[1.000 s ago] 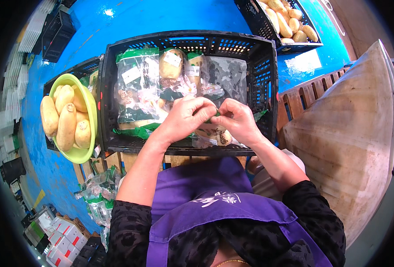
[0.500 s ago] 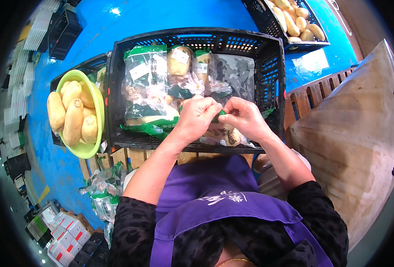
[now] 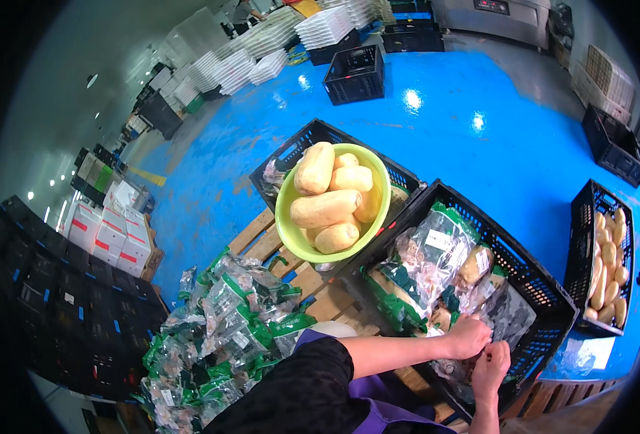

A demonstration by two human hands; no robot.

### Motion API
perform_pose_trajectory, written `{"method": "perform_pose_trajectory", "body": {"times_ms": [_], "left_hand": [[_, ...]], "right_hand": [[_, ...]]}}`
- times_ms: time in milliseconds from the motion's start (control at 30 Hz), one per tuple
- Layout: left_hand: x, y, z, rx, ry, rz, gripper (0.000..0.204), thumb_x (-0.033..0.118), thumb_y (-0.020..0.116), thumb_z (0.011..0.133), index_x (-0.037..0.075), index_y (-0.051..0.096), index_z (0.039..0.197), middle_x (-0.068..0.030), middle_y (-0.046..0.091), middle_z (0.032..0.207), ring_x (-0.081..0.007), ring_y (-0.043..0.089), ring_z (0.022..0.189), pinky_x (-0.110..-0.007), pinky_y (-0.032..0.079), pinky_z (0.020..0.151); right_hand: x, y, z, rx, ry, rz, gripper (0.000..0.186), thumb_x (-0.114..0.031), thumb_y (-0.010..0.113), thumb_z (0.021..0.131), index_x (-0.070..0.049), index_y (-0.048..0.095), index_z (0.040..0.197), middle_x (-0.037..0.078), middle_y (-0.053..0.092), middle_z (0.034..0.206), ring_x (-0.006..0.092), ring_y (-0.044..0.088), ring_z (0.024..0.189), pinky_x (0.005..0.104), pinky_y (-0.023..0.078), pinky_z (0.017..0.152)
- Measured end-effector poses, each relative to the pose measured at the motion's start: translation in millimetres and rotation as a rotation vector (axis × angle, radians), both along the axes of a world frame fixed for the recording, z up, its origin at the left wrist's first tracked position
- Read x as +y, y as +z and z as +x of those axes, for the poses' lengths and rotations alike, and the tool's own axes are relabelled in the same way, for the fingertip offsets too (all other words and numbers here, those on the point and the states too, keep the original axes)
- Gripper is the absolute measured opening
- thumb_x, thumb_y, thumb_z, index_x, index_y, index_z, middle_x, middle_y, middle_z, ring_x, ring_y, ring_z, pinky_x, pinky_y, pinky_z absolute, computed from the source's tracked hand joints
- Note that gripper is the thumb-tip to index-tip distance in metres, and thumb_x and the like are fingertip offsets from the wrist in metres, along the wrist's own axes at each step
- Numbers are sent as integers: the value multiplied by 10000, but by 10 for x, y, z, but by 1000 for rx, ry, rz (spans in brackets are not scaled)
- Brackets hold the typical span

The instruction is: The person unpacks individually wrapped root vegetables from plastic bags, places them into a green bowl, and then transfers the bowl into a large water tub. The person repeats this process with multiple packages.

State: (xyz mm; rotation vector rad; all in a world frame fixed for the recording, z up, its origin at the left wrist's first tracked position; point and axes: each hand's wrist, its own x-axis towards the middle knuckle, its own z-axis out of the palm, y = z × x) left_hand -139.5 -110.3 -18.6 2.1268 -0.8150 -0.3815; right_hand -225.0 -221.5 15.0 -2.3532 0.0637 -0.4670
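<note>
Left grip, right grip pinching clear bag, white label on green-printed packet

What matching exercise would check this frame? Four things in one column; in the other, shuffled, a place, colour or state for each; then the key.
1. left hand and right hand
2. bowl
3. pile of plastic bags
4. white boxes

A. clear and green, at lower left
B. banded with red
C. close together over the large black crate
D. yellow-green, holding pale vegetables

Pairs: 1-C; 2-D; 3-A; 4-B
</note>
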Motion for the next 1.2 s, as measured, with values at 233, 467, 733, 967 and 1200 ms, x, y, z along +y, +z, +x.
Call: {"method": "perform_pose_trajectory", "body": {"times_ms": [233, 467, 733, 967, 1200], "left_hand": [[-11, 6, 502, -269, 241, 21, 186, 139, 599, 831, 77, 576, 657, -145, 622, 702, -350, 581, 706, -456, 457, 633], [255, 6, 822, -351, 309, 234, 151, 142, 550, 829, 72, 636, 725, -133, 657, 759, -327, 584, 787, -456, 477, 686], [451, -270, 1165, -306, 120, 644, 209, 127, 539, 816, -14, 683, 758, -216, 652, 720, -351, 665, 688, -467, 517, 611], [333, -49, 722, 854, -84, -171, 839, 657, 556, 874, 63, 374, 1437, -156, 516, 1355, -241, 478, 1270, -408, 396, 1034], [144, -72, 490, 1169, 132, -155, 1077, 561, 756, 772, 64, 176, 1531, -230, 260, 1533, -287, 415, 1324, -440, 396, 1054]], "right_hand": [[-51, 74, -11, 137, -80, 355, 116, 50, 587, 790, -15, 498, 753, 96, 513, 727, 213, 498, 694, 335, 406, 633], [-422, 74, -90, 166, -240, 795, 33, -28, 538, 895, -29, 523, 867, 15, 537, 848, 100, 507, 820, 242, 413, 749], [-1122, -43, -349, 71, -487, 1020, 83, -112, 575, 963, -46, 580, 913, 8, 579, 878, 90, 524, 781, 234, 433, 708], [-996, 79, -233, -27, -410, 1664, 82, -126, 583, 959, -99, 576, 882, -36, 479, 729, 86, 416, 651, 248, 345, 621], [-1079, -186, -353, -115, -118, 1905, 153, -234, 549, 992, -96, 566, 928, -24, 566, 761, 121, 557, 704, 307, 483, 788]]}}
